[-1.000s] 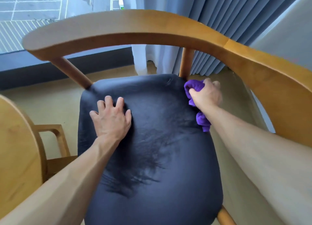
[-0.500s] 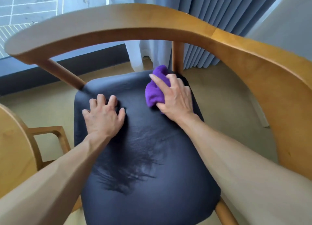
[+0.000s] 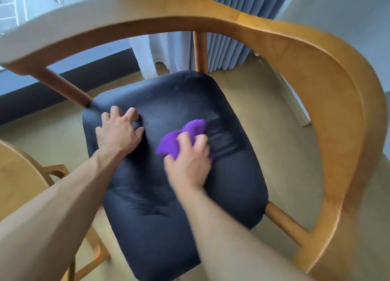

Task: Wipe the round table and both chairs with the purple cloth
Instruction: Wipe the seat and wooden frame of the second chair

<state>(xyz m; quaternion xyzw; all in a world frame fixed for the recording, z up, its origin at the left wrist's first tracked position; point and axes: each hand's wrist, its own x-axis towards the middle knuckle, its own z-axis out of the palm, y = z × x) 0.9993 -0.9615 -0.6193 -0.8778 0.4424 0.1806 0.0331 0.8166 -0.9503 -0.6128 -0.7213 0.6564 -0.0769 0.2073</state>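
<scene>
Right hand: our right hand [image 3: 190, 164] grasps the bunched purple cloth [image 3: 181, 138], fingers curled over it, pressing it on the seat; the picture is blurred here.
Left hand: our left hand [image 3: 118, 133] rests released on the seat's far left part, fingertips bent against the cushion, grasping nothing.
Cloth: near the middle of the black seat [image 3: 221, 179], just right of our left hand.
Chair: wooden chair [image 3: 316, 90], its curved backrest arching round the seat.
Worktop: round worktop's [image 3: 16, 181] edge shows at lower left.
Background: blue curtain [image 3: 223, 8] behind the chair.

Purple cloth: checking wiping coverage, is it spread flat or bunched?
Bunched: the purple cloth bulges in lumps under the right hand.
</scene>
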